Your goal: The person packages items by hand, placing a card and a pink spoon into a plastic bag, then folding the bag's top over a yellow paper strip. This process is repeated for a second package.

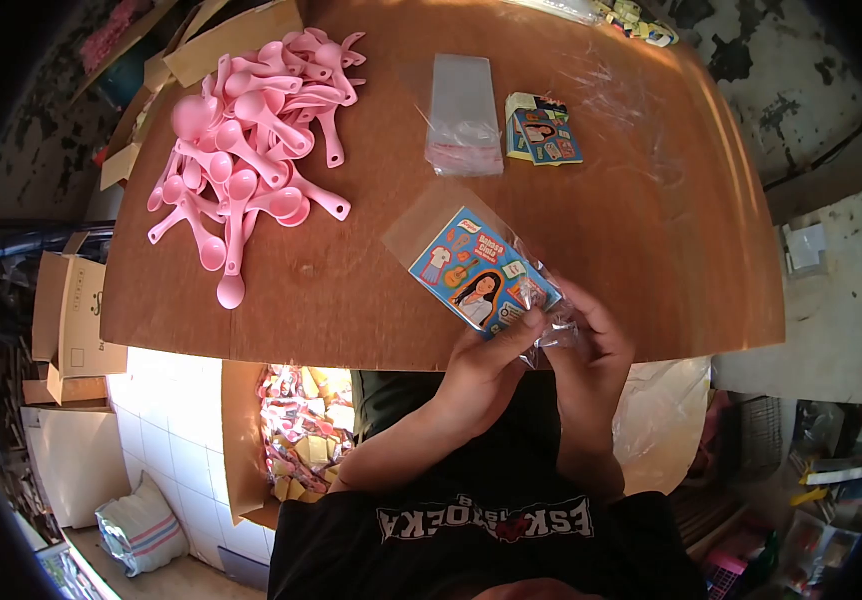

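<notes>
A blue illustrated card (466,270) lies inside a clear plastic bag (411,225), tilted above the table's front edge. My left hand (491,360) pinches the bag and card at the lower edge, thumb on top. At the bag's right end, my right hand (596,335) has its fingers closed around the crumpled plastic opening. Just beyond, a stack of flat clear bags (464,110) rests on the table, and to its right is a small pile of similar cards (546,135).
Many pink plastic spoons (261,140) are heaped on the left of the wooden table (351,290). Behind them is an open cardboard box (236,45). Below the front edge, another box (243,440) holds colourful packets (306,420). Yellowish packets (636,22) lie at the far right.
</notes>
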The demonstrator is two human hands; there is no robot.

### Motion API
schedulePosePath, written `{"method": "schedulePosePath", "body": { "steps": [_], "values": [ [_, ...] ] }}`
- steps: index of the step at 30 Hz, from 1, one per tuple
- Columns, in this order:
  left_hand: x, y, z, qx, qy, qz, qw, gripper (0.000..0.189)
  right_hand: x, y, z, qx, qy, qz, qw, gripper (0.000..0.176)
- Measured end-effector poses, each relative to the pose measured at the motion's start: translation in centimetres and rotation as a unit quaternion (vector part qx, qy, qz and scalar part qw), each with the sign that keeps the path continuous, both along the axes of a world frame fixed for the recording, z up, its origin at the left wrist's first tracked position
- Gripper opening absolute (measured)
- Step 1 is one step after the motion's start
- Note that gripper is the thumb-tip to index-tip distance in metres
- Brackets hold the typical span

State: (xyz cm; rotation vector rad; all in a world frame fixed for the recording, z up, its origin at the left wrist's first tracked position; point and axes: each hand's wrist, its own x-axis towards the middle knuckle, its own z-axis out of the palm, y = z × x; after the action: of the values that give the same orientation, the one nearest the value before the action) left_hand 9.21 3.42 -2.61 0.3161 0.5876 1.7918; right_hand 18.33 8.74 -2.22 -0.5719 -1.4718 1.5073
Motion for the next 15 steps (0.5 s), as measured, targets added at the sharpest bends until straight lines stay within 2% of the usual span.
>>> {"method": "schedulePosePath", "body": {
  "steps": [3,5,6,11,13,15],
  "values": [
    [-0.2,0.1,-0.3,0.007,0.017,0.031,0.999,0.052,0.4,0.2,-0.1,-0.056,0.021,0.014,0.998,0.037],
    [-1.2,0.2,-0.3,0.111,-0.054,0.083,0.989,0.045,0.7,0.3,-0.5,-0.076,0.036,0.025,0.996,0.037],
    [-1.3,0.3,-0.1,0.105,-0.053,0.125,0.985,0.041,0.8,0.3,-0.7,-0.08,0.048,0.027,0.995,0.037],
    [-1.8,-0.2,0.0,0.094,-0.036,0.155,0.983,0.041,0.1,-0.9,0.0,-0.111,0.065,0.034,0.991,0.035],
    [-1.9,-0.4,0.1,0.083,-0.038,0.154,0.984,0.041,-0.1,-1.0,0.2,-0.133,-0.007,0.057,0.989,0.037],
    [-2.0,-0.6,0.2,0.084,-0.036,0.153,0.984,0.042,-0.1,-1.0,-0.4,-0.118,-0.008,0.057,0.991,0.037]
  ]
}}
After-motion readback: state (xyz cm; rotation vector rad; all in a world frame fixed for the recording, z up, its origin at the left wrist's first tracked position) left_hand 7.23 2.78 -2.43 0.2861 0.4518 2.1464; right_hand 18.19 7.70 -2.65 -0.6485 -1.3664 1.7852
